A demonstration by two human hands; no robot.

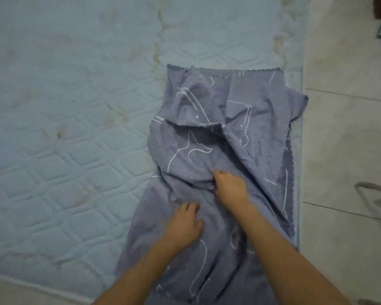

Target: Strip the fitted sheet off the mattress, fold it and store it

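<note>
hands [229, 187] on sheet [196, 142], mattress [75, 128] beneath, floor [339, 150] beside

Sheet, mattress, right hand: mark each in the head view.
Sheet [207, 139]: head view, middle of its printed top layer.
Mattress [64, 128]: head view, bare quilted top.
Right hand [230, 188]: head view, back of the hand.

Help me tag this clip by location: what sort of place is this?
Most likely a bedroom in a home. A bare quilted mattress fills most of the view, a blue-grey patterned sheet lies partly folded on it, and a pale tiled floor runs alongside.
</note>
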